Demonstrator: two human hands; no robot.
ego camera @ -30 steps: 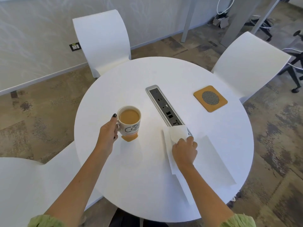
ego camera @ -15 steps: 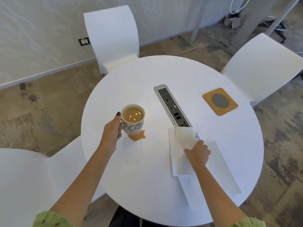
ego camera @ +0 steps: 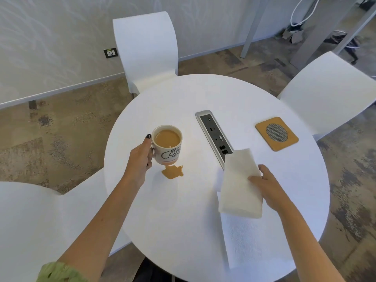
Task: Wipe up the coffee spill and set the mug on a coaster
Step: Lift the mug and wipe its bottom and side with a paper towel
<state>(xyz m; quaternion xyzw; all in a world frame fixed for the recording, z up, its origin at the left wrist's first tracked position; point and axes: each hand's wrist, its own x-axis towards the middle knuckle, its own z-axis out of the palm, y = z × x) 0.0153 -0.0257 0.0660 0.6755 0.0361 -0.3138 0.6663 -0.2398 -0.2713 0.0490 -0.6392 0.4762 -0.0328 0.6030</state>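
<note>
Left hand (ego camera: 140, 159) grips the mug (ego camera: 167, 145) clear of the spill (ego camera: 173, 171); right hand (ego camera: 266, 184) pinches a towel (ego camera: 238, 184). Best press flat, blotting inward.

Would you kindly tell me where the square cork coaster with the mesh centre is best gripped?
Pinch the square cork coaster by its near edge, coming from the right hand's side. It lies flat on the round white table, so only its thin rim offers purchase.

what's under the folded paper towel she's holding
Under the folded paper towel in the right hand: another paper towel sheet, bare table, and the power strip, its near end covered.
</note>
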